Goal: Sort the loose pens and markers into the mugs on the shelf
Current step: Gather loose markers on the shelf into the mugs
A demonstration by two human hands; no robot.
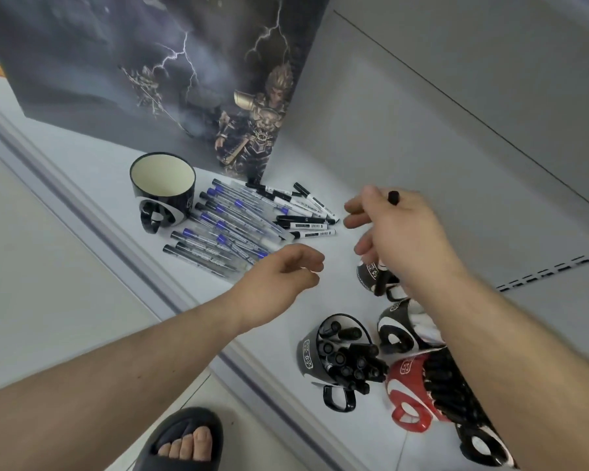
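The marker [393, 197] sits in the right hand [402, 229], its black end poking up above the knuckles; the grip is curled round it, though the barrel is hidden, so how firmly is hard to say. The step in hand looks like carrying one marker toward a mug. Next calls for lowering it, tip down, into the partly hidden mug [376, 277] just below the hand at 6 o'clock.

The loose pile [249, 222] lies on the shelf [99, 158] at 9 o'clock of that hand: blue-capped pens beside white-and-black markers, fanned out. An empty mug [162, 188] stands at the pile's 9 o'clock. The left hand [279, 280] hovers, loosely curled and holding nothing, at the pile's 5 o'clock. Fuller mugs [340, 355] cluster nearer.
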